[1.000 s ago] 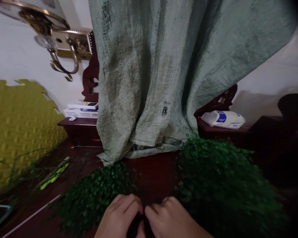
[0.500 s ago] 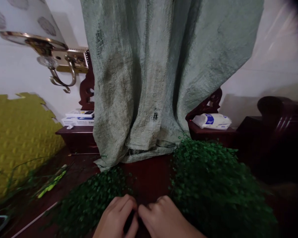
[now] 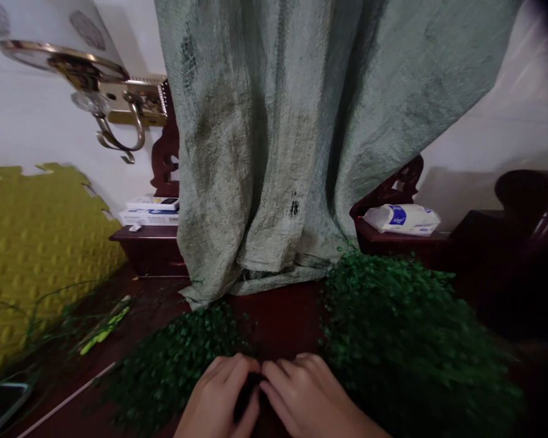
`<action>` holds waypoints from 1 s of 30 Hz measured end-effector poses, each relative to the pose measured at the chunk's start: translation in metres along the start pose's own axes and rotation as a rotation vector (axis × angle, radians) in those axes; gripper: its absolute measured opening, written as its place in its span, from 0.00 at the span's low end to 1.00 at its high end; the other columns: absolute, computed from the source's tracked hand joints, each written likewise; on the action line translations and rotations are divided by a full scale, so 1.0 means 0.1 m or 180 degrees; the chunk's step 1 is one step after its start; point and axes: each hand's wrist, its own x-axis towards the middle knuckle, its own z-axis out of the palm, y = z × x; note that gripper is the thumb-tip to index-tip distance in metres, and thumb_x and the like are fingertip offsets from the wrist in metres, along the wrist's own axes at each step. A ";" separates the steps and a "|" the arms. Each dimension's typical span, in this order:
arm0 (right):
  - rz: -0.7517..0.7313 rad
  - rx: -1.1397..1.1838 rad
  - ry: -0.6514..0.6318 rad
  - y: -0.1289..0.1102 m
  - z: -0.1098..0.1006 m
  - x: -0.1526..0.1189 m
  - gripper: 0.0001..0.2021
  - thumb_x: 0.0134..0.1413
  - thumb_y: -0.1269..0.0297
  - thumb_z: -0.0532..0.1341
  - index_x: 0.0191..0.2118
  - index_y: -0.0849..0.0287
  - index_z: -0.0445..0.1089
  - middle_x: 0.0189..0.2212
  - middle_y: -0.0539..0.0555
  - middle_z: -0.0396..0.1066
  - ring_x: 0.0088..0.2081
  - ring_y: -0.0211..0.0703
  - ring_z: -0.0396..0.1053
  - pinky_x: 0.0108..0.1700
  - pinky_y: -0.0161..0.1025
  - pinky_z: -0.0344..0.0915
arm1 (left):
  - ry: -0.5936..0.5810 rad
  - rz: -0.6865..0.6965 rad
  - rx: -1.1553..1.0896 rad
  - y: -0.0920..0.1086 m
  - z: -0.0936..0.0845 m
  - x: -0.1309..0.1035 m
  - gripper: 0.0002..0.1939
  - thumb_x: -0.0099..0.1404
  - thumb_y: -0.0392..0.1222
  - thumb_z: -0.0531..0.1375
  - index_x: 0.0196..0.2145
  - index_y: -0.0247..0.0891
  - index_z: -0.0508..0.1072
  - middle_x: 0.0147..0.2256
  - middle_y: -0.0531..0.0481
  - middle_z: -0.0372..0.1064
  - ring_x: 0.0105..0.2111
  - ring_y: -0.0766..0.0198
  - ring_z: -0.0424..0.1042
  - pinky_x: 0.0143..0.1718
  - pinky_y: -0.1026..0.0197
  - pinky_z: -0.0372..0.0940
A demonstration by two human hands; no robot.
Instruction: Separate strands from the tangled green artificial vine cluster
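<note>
My left hand [image 3: 223, 392] and my right hand [image 3: 304, 389] meet fingertip to fingertip at the bottom middle, over the dark red wooden surface [image 3: 278, 319]. Both are closed in a pinch; what they hold, if anything, is too small and dark to make out. Left of my left hand lies a low heap of small-leaved green plant sprigs [image 3: 173, 359]. A larger, bushier pile of the same greenery [image 3: 406, 328] sits right of my right hand.
A worn grey-green woven sack [image 3: 274, 152] hangs behind. On the left are a wall lamp [image 3: 119, 109], a yellow foam mat [image 3: 41, 243], small boxes [image 3: 150, 213], a bright green-yellow item [image 3: 105, 328] and a thin pale stick [image 3: 68, 398]. A tissue pack [image 3: 404, 219] lies on the right ledge.
The view has shifted slightly, so the surroundings sit a little further right. My right hand's fingers have drawn closer together against my left fingertips.
</note>
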 end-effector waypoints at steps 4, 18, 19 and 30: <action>0.0285 0.0458 0.0087 0.00 -0.01 -0.02 0.09 0.60 0.70 0.61 0.44 0.54 0.63 0.36 0.49 0.74 0.36 0.47 0.74 0.42 0.42 0.65 | 0.0010 -0.0058 0.0016 0.01 -0.01 0.00 0.13 0.59 0.27 0.55 0.39 0.43 0.66 0.34 0.51 0.75 0.32 0.57 0.75 0.32 0.57 0.72; 0.0371 0.0697 0.0413 0.01 0.06 -0.03 0.19 0.57 0.76 0.53 0.54 0.55 0.61 0.43 0.54 0.76 0.42 0.49 0.75 0.48 0.48 0.70 | 0.0545 -0.0108 0.0559 -0.03 -0.05 -0.03 0.17 0.61 0.28 0.54 0.45 0.42 0.71 0.48 0.41 0.71 0.45 0.50 0.74 0.41 0.50 0.73; 0.0379 0.0698 0.0376 0.01 0.05 -0.02 0.20 0.58 0.76 0.53 0.55 0.55 0.61 0.43 0.54 0.76 0.41 0.49 0.76 0.47 0.48 0.70 | 0.0536 -0.0100 0.0576 -0.02 -0.05 -0.03 0.17 0.61 0.28 0.54 0.46 0.41 0.71 0.49 0.40 0.70 0.46 0.49 0.74 0.42 0.50 0.73; 0.0336 0.0611 0.0312 0.03 0.03 0.00 0.10 0.58 0.77 0.54 0.42 0.56 0.61 0.31 0.51 0.75 0.32 0.46 0.75 0.39 0.42 0.69 | 0.0206 0.0187 -0.0080 0.08 -0.04 0.01 0.17 0.60 0.27 0.55 0.45 0.40 0.70 0.43 0.42 0.72 0.43 0.56 0.74 0.43 0.57 0.74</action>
